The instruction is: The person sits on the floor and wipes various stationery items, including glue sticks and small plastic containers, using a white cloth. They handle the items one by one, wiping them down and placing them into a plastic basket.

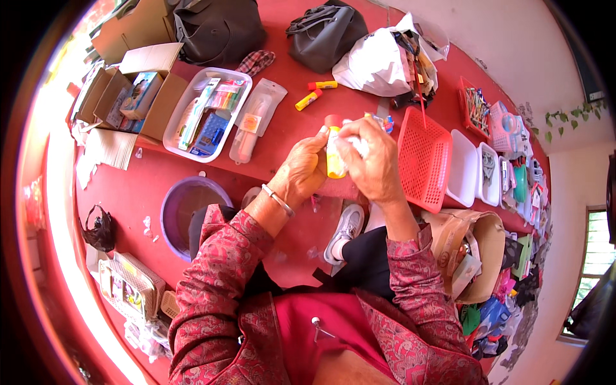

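In front of me, my left hand (299, 168) grips an upright yellow glue stick (334, 157) with a red cap, thumb along its side. My right hand (377, 160) is closed on a crumpled white wipe (360, 147), pressed close against the glue stick's right side. Whether it is cloth or tissue I cannot make out. Beyond my hands, two more yellow-and-red glue sticks (308, 99) lie on the red surface (282, 131), near each other. A small blue-tinted object peeks out behind my right fingers, mostly hidden.
To the left are a white tray (170, 138) of stationery, a clear plastic pouch (255, 122), a cardboard box (168, 106) and a purple tub (168, 218). An orange-red basket (423, 160) and white trays (463, 168) line the right. Dark bags (327, 38) stand behind.
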Demonstrator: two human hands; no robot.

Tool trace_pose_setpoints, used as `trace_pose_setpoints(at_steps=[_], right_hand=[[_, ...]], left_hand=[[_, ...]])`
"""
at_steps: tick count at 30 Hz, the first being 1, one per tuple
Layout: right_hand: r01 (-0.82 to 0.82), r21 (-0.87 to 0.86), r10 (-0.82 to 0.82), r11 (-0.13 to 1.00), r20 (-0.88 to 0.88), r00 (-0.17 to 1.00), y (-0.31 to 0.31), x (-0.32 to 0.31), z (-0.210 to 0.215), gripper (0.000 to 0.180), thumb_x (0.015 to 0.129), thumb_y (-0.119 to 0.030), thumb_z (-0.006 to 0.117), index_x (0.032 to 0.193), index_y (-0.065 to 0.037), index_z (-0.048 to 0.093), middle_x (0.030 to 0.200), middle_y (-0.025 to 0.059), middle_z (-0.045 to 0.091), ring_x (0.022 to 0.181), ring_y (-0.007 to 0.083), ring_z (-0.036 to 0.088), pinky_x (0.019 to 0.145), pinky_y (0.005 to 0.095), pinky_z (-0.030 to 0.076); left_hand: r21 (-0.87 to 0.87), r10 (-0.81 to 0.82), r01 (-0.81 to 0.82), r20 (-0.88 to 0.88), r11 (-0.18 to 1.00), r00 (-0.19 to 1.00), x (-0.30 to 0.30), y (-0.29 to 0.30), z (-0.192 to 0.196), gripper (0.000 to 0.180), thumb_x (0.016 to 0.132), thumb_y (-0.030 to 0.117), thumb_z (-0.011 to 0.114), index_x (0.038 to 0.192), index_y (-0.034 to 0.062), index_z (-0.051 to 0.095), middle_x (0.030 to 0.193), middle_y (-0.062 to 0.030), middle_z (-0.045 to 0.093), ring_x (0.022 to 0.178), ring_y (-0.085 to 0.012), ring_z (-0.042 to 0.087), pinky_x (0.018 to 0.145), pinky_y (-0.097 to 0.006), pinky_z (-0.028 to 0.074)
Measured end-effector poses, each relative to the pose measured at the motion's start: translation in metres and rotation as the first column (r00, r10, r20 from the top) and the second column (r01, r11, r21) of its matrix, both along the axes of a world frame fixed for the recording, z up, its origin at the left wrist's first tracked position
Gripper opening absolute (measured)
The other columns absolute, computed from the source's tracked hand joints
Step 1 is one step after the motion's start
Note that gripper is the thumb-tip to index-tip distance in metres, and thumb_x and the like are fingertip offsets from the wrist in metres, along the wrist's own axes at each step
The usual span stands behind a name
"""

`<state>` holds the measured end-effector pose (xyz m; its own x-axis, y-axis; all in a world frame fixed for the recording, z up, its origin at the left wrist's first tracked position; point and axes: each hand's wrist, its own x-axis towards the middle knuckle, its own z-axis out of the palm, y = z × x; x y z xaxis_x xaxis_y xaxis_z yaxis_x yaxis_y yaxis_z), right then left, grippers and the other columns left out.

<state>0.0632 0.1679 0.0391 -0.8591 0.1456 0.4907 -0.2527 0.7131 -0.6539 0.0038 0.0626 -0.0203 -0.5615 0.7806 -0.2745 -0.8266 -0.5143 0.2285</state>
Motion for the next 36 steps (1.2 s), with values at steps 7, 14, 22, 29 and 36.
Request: trace_pose_setpoints(at_steps=[7,14,22,29,36], right_hand=[[0.278,-0.531,-0.276,0.8,0.085,0.957,0.022,0.005,0.007,0.005,0.077,-0.002,0.057,0.077,0.002,0.054,0.07,0.0086,0.059,0.057,0.0117,0.058,0.046,0.0233,0.046],[0.047,0.229,0.024,0.972,-0.298,0.954,-0.007,0.01,-0.016,0.012,0.07,-0.001,0.062,0.079,-0.003,0.054,0.078,0.0093,0.055,0.072,0.0171,0.058,0.055,0.0268,0.045],[0.16,-0.832,-0.081,0.532,0.138,0.987,0.029,0.011,-0.013,0.009,0.077,-0.006,0.059,0.081,0.001,0.054,0.072,0.0048,0.056,0.062,0.0104,0.057,0.057,0.021,0.048],[-0.052,-0.749,0.17,0.66,0.082,0.982,0.031,0.013,0.011,0.032,0.071,-0.008,0.068,0.101,-0.001,0.058,0.078,-0.0017,0.053,0.07,0.0044,0.051,0.062,0.0169,0.042],[-0.071,-0.377,0.1,0.923,0.058,0.993,0.026,0.014,0.013,0.032,0.064,-0.006,0.072,0.093,0.0,0.06,0.078,0.003,0.056,0.073,0.0109,0.054,0.064,0.0235,0.044]], left_hand=[[-0.161,0.08,-0.067,0.072,0.985,0.994,-0.005,0.002,0.008,0.027,0.092,0.024,0.04,0.104,0.0011,0.046,0.095,-0.0119,0.054,0.084,-0.0228,0.056,0.078,-0.035,0.048],[-0.13,0.148,-0.133,0.112,0.983,0.983,-0.011,0.005,-0.029,0.025,0.092,0.024,0.04,0.098,0.0002,0.047,0.087,-0.0088,0.052,0.079,-0.0194,0.054,0.078,-0.036,0.048],[-0.17,0.102,-0.21,-0.492,0.963,0.864,-0.008,-0.008,0.022,0.022,0.085,0.025,0.055,0.097,0.0059,0.052,0.088,-0.0008,0.056,0.08,-0.0094,0.053,0.071,-0.027,0.046],[-0.251,-0.038,-0.322,-0.838,0.913,0.545,0.001,-0.008,0.033,0.028,0.073,0.013,0.069,0.093,0.0014,0.054,0.083,-0.0006,0.054,0.074,-0.0076,0.053,0.065,-0.023,0.046],[-0.227,-0.104,-0.509,-0.96,0.83,0.26,0.003,-0.005,0.029,0.032,0.068,0.008,0.071,0.094,0.0005,0.055,0.087,-0.0032,0.056,0.08,-0.0102,0.057,0.069,-0.024,0.046]])
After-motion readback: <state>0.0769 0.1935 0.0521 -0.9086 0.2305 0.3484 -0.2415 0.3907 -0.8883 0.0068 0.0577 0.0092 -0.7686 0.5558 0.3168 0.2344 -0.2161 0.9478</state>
